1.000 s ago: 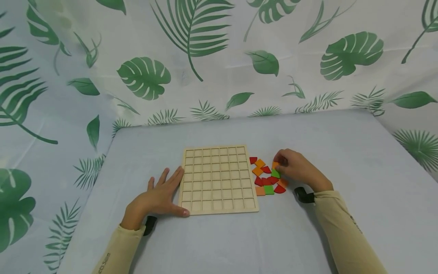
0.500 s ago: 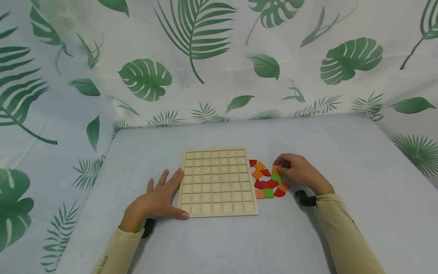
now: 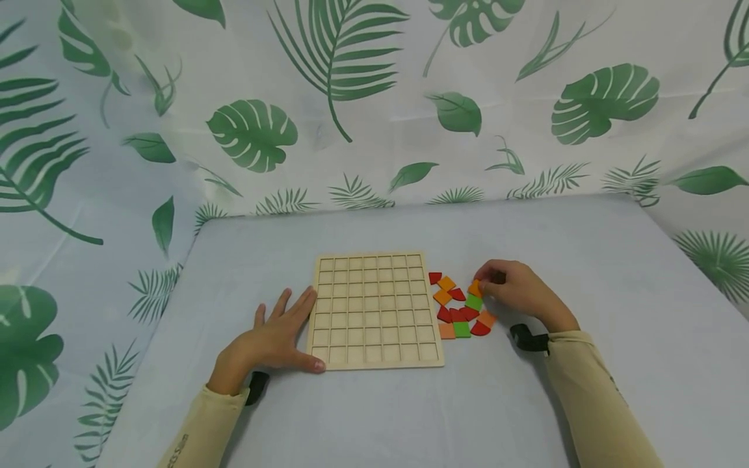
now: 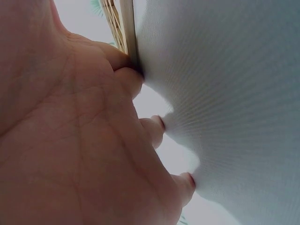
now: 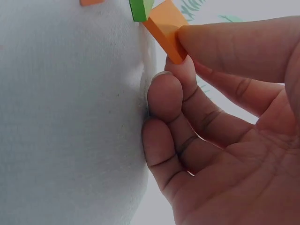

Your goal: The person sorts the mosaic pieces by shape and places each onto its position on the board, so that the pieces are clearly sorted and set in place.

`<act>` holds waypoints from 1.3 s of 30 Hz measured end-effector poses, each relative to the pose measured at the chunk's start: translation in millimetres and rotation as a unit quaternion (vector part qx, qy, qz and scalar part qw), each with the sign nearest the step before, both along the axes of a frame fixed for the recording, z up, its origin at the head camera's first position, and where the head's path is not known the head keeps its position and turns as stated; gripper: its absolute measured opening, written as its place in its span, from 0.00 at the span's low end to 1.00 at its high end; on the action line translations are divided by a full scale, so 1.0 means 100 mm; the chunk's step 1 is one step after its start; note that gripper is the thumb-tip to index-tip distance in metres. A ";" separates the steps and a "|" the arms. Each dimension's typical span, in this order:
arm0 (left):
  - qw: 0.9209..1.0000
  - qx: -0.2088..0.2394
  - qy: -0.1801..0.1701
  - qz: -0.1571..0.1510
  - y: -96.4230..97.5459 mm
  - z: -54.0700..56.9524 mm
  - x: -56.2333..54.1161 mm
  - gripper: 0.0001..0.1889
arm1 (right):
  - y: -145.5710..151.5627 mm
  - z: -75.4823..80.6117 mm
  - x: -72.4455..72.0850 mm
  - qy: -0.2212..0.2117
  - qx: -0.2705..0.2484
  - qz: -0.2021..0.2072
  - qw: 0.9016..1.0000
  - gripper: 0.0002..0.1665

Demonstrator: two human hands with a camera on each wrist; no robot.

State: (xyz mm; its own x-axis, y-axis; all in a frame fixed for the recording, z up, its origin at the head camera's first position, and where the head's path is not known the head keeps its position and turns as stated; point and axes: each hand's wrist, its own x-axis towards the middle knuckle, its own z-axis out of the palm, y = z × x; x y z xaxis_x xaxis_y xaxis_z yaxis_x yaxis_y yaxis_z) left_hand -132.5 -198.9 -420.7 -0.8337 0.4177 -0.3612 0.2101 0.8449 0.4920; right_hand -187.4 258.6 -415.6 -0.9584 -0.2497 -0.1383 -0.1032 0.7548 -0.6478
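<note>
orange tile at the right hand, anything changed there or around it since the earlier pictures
Only a little: the right hand has shifted slightly to the right, and the orange tile it pinches looks slightly turned against the green tile next to it. The left hand stays against the wooden board, and the remaining tiles lie as before.

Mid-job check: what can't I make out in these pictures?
Pinched orange tile: head view, partly covered by the right hand.
Green tile beside it: right wrist view, cut off by the picture's top edge.
Wooden board: left wrist view, cut off by the top edge, most grid unseen.
Lettering on the right sleeve: head view, too small to read.
</note>
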 end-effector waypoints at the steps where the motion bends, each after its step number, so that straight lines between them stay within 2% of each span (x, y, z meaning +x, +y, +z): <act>1: 1.000 0.001 0.000 0.000 0.00 0.00 0.00 0.74 | 0.00 0.00 0.00 -0.001 0.001 -0.002 1.000 0.08; 12: 1.000 -0.006 0.006 0.004 0.00 -0.02 0.00 0.74 | 0.00 0.02 0.00 -0.007 -0.022 -0.023 0.999 0.10; 21: 1.000 0.002 0.001 0.002 -0.03 -0.03 0.00 0.73 | -0.03 0.05 0.00 -0.016 -0.086 -0.046 0.995 0.16; 28: 1.000 0.005 -0.001 -0.005 -0.02 -0.03 -0.03 0.73 | -0.11 0.04 0.06 -0.011 -0.123 -0.046 0.991 0.17; 39: 1.000 -0.001 -0.002 0.006 -0.01 -0.01 -0.02 0.73 | -0.35 0.05 0.05 -0.003 -0.138 -0.032 0.990 0.16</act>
State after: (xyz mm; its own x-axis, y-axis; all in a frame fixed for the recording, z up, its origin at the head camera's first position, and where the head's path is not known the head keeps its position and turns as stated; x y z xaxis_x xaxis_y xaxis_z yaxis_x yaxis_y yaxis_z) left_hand -134.8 -199.9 -421.8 -0.8370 0.4063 -0.3664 0.1971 0.8487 0.4908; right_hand -182.7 224.0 -411.1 -0.9729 -0.2170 -0.0795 -0.0556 0.5538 -0.8308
